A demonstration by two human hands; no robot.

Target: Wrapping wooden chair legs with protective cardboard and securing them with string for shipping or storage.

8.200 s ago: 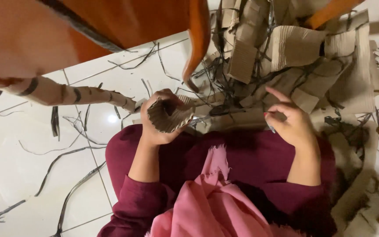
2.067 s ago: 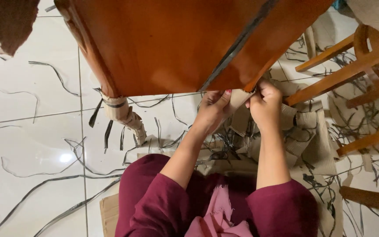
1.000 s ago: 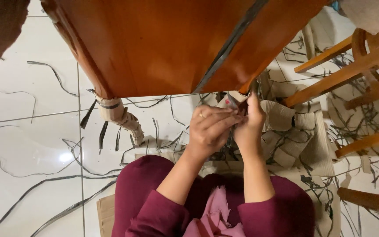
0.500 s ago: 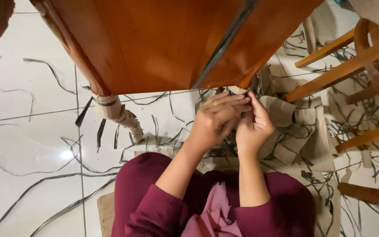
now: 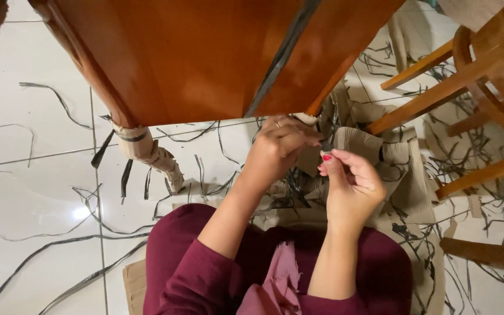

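Reddish-brown wood fills the upper part of the head view: the underside of a table (image 5: 205,58), crossed by a dark strap (image 5: 281,58) that runs down toward the hands. Just below the table's near corner, the left hand (image 5: 281,149) is curled into a loose fist, a ring on one finger, its fingers (image 5: 304,137) bent and pressed together around the paper-wrapped top of a table leg (image 5: 309,118). Whether they actually clamp the wrapping cannot be told. Close beside it, almost touching, the right hand (image 5: 351,181) is raised with thumb and forefinger pinched on a small dark strip end (image 5: 326,146); the other fingers are folded in. Past the fingertips, crumpled brown cardboard (image 5: 374,146) lies heaped on the white tiled floor (image 5: 30,175). Off to the left hand's side stands another table leg (image 5: 147,151), wound in brown paper. Thin dark strap scraps (image 5: 48,245) are scattered over the tiles. Beyond the right hand rise the rungs of a wooden chair (image 5: 456,87). Dark red sleeves (image 5: 188,274) cover both arms.
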